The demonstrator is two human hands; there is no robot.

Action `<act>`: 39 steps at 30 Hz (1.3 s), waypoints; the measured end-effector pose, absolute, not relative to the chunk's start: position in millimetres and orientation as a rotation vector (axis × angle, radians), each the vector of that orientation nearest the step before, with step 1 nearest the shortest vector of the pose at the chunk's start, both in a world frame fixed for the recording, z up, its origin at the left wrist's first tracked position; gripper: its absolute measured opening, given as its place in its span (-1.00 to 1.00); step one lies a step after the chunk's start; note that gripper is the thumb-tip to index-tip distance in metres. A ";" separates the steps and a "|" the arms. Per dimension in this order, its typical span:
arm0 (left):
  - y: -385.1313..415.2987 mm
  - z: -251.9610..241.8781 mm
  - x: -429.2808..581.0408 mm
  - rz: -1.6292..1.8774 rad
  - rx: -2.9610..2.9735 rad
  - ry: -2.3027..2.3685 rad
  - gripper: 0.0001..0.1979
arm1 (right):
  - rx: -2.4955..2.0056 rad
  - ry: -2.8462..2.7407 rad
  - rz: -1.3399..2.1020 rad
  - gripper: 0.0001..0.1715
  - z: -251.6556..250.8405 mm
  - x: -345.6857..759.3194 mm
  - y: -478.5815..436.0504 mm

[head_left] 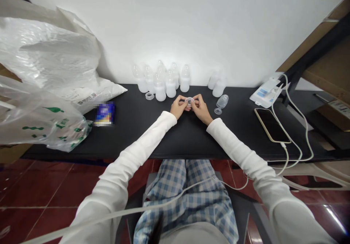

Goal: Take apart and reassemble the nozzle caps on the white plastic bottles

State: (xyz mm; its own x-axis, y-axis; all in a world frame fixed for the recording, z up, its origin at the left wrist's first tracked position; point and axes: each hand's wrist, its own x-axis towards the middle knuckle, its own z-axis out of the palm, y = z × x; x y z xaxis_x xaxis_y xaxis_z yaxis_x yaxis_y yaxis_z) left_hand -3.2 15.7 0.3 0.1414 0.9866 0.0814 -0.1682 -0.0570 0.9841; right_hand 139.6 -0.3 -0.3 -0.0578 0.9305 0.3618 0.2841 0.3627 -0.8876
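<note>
Both my hands meet over the middle of a black table (131, 127). My left hand (179, 107) and my right hand (201, 108) pinch a small clear ring-shaped part (189, 101) between their fingertips. Just behind them stands a cluster of several white baby bottles (164, 80) against the wall. Two more white bottles (217, 83) stand to the right of the cluster. A clear ring (149, 96) lies on the table left of my hands. A clear nipple and cap (221, 103) lie to the right of my right hand.
Big plastic bags (46, 80) pile up on the left end of the table, with a small blue packet (104, 113) beside them. A phone (272, 124) on a white cable and a white box (265, 90) lie on the right. A dark shelf frame rises at far right.
</note>
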 end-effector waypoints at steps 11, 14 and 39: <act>12.3 1.1 -4.2 1.205 1.334 1.020 -0.78 | -1.110 -1.575 0.757 -0.52 -3.7 140.3 2.0; 11.0 1.6 -2.9 1.203 1.368 1.061 -0.82 | -1.137 -1.587 0.730 -0.57 -2.0 139.5 0.0; 10.9 1.1 -4.1 1.220 1.315 1.039 -0.76 | -1.106 -1.584 0.772 -0.63 -4.9 142.4 4.1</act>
State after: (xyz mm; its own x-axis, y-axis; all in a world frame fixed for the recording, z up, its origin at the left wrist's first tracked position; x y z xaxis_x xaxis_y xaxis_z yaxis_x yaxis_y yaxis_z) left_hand -4.1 10.9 1.1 0.1147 0.9869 0.1135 -0.0445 -0.1091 0.9930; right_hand 142.4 4.1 -4.9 -0.0674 0.9260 0.3715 0.2781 0.3750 -0.8843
